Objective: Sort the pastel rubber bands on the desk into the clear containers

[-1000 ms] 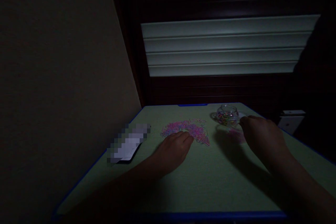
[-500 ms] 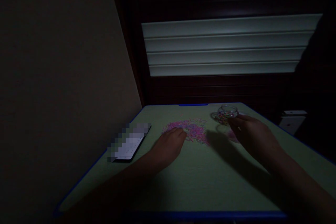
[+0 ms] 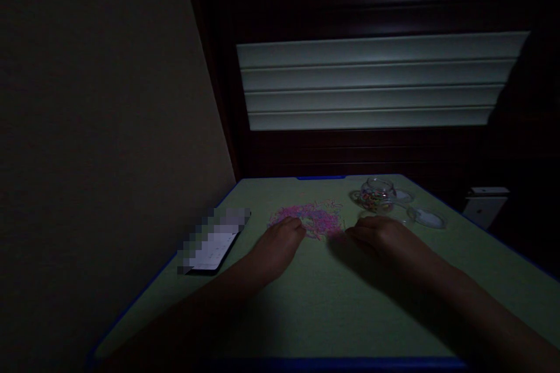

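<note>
A pile of small pink and mixed-colour loops, which look like rubber bands (image 3: 321,218), is spread on the green table. At its near left edge rests my left hand (image 3: 282,245), fingers curled together; whatever they hold, if anything, is hidden. My right hand (image 3: 380,236) hovers by the pile's right edge with its fingertips pinched, and what is between them is too small to see. Behind the right hand stands a clear jar (image 3: 377,195) with several multicoloured loops inside. Clear round dishes or lids lie around it, one with a whitish middle (image 3: 429,218).
A phone (image 3: 214,247), partly blurred out, lies on the left of the table (image 3: 306,315), which has a blue rim. A wall is close on the left, a dark panelled door behind. White boxes (image 3: 483,207) stand beyond the right edge.
My right hand has moved left and nearer, from beside the jar to the pile's right edge, uncovering the clear dishes. My left hand has stayed nearly in place.
</note>
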A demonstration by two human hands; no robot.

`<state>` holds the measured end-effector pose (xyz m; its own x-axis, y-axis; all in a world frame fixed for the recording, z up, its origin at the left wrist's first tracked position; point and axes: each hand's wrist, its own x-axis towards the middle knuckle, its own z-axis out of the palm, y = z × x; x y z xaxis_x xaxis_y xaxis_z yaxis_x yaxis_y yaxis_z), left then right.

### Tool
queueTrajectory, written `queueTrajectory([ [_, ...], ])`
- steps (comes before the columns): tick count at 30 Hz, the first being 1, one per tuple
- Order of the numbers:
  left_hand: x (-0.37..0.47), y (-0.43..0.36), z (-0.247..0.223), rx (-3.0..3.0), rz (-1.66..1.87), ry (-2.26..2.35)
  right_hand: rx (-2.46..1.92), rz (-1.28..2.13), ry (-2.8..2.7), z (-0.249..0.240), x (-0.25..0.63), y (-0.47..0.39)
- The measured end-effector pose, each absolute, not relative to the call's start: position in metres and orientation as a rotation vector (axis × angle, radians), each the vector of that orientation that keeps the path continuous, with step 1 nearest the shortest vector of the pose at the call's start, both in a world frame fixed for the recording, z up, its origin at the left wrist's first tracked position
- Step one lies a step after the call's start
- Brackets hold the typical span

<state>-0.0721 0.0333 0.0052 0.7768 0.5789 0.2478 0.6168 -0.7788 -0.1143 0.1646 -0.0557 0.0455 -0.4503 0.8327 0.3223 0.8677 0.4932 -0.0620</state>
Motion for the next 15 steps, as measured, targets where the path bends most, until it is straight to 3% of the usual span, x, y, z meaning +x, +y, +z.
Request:
queueTrajectory([
  [15,-0.0659,0.0299,-0.0005,-2.703,-0.228,-0.916,-1.460,-0.140,-2.421,0.0353,0.1688,-0.0498],
])
